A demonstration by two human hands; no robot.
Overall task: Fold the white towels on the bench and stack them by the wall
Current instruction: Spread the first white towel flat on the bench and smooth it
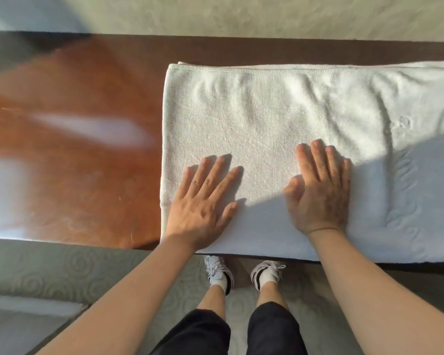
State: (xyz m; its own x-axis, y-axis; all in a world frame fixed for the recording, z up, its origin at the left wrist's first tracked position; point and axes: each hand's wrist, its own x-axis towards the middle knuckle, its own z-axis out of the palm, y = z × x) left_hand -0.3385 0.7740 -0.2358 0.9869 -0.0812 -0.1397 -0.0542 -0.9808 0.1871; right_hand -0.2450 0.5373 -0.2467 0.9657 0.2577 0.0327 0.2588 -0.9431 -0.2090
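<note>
The white towel (280, 119) lies folded on the wooden bench (75, 162); left hand (203, 203) and right hand (318, 193) press flat on its near part, fingers straight, gripping nothing.

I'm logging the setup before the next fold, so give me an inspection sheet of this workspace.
Surface: brown wooden bench, glossy, with light glare on its left part.
Job's things: one white towel lying flat on the bench's right part, running out of frame to the right; no stack in view.
Clutter: nothing seen.
Hands: left hand and right hand press flat on the towel, fingers straight.
Cables: nothing seen.
Surroundings: pale wall behind the bench; patterned carpet below.
</note>
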